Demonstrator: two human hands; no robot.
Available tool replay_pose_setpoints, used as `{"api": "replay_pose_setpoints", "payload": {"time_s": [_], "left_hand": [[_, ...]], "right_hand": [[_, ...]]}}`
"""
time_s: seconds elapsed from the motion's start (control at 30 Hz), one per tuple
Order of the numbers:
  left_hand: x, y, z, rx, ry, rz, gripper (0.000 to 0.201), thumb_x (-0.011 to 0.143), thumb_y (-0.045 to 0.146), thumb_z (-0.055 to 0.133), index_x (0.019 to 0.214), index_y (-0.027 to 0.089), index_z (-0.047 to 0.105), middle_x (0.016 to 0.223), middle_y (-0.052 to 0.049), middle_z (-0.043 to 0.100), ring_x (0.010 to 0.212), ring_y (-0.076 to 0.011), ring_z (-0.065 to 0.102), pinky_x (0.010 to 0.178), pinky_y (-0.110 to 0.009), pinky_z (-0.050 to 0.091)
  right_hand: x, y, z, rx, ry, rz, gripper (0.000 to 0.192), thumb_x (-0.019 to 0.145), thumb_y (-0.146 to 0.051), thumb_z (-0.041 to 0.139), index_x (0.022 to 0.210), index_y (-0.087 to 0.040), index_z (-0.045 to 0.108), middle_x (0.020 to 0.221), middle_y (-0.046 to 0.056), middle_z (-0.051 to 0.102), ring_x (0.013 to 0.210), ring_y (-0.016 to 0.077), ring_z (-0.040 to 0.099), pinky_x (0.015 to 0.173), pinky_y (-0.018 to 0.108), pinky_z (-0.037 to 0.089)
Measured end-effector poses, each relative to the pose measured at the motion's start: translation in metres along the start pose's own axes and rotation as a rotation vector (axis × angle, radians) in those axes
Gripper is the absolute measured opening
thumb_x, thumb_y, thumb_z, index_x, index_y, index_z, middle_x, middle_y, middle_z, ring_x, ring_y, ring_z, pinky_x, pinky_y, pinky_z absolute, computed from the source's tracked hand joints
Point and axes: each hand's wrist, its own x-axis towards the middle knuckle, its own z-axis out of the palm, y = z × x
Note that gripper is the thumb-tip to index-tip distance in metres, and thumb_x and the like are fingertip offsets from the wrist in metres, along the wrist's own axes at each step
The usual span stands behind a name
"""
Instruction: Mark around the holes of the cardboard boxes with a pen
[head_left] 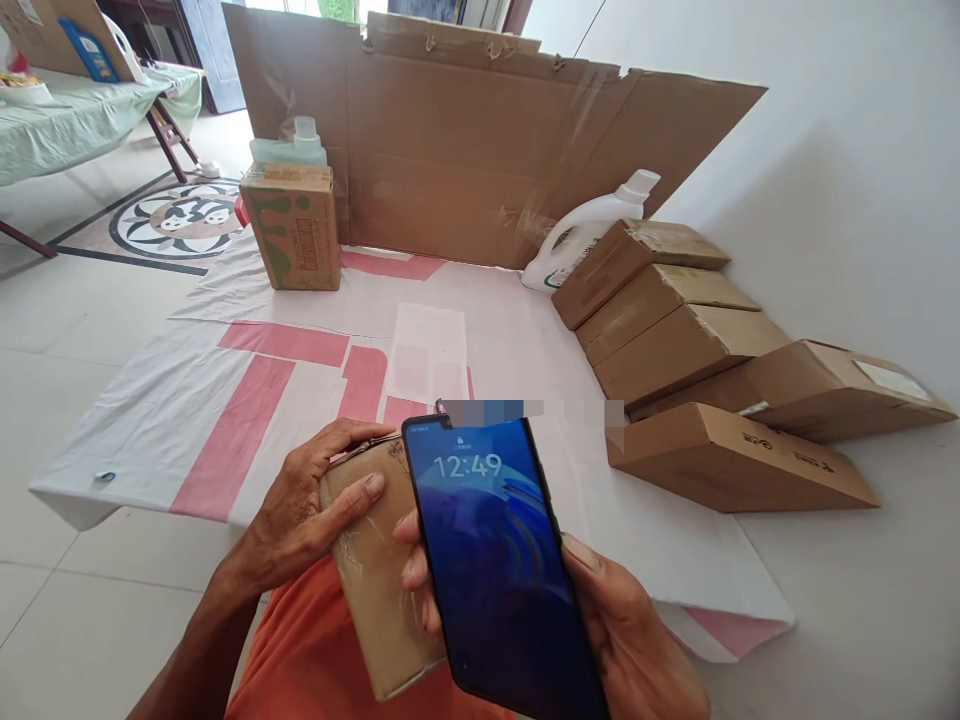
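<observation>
In my right hand [622, 620] is a smartphone [502, 560], its lit lock screen showing 12:49. The fingers wrap round both edges of the phone. My left hand [322, 500] grips a small taped cardboard box [375, 580], thumb on its top face and fingers over its far edge. This box is tilted over my lap, close to the table's near edge. The phone hides the right side of the box. Beyond both hands, a sheet of white paper [427, 350] lies on the tablecloth [517, 350].
Several cardboard boxes [697, 350] line the table's right side by the wall. A white jug [585, 230] stands behind them. At the back left are a printed carton [292, 230] and a clear bottle [304, 145]. A tall cardboard panel [480, 150] closes off the back.
</observation>
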Motion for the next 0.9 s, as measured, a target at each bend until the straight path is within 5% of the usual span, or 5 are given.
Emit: {"api": "replay_pose_setpoints", "payload": {"time_s": [0.27,0.43,0.67,0.8,0.9], "left_hand": [[-0.001,-0.006,0.000,-0.007,0.025,-0.004,0.038,0.101,0.047,0.068,0.133,0.026,0.071,0.130,-0.008,0.075,0.118,-0.0269,0.072,0.101,-0.035,0.057],[-0.001,-0.005,0.000,-0.018,0.050,-0.024,0.039,0.100,0.048,0.067,0.133,0.026,0.072,0.131,-0.008,0.075,0.119,-0.0269,0.071,0.101,-0.035,0.056],[-0.001,-0.008,-0.001,-0.035,0.067,-0.061,0.041,0.100,0.050,0.067,0.133,0.027,0.072,0.130,-0.007,0.075,0.116,-0.0261,0.071,0.096,-0.033,0.057],[0.000,-0.008,-0.001,-0.031,0.072,-0.069,0.042,0.099,0.052,0.068,0.133,0.027,0.072,0.130,-0.007,0.075,0.115,-0.0263,0.071,0.096,-0.033,0.057],[0.001,-0.008,-0.001,-0.017,0.075,-0.071,0.043,0.100,0.053,0.067,0.133,0.026,0.072,0.133,-0.007,0.074,0.118,-0.0268,0.070,0.099,-0.034,0.056]], "right_hand": [[-0.008,-0.009,-0.010,-0.028,0.087,-0.126,0.079,0.085,-0.085,0.068,0.130,-0.021,0.082,0.123,0.016,0.081,0.101,0.0307,0.078,0.096,0.041,0.062],[-0.004,-0.019,-0.031,-0.093,0.384,-0.339,0.068,0.093,-0.080,0.059,0.122,-0.022,0.083,0.122,0.017,0.082,0.090,0.0307,0.080,0.083,0.043,0.067],[0.023,-0.003,-0.112,-0.173,0.780,-0.465,0.061,0.091,-0.072,0.068,0.130,-0.025,0.073,0.130,0.014,0.080,0.111,0.0334,0.079,0.090,0.047,0.067],[0.035,0.024,-0.167,-0.594,1.019,-0.339,0.079,0.082,-0.090,0.057,0.114,-0.018,0.070,0.113,0.018,0.080,0.092,0.0341,0.079,0.081,0.049,0.066],[0.038,0.035,-0.184,-0.833,1.118,-0.321,0.078,0.082,-0.088,0.056,0.115,-0.018,0.066,0.106,0.017,0.076,0.093,0.0353,0.074,0.083,0.050,0.061]]}}
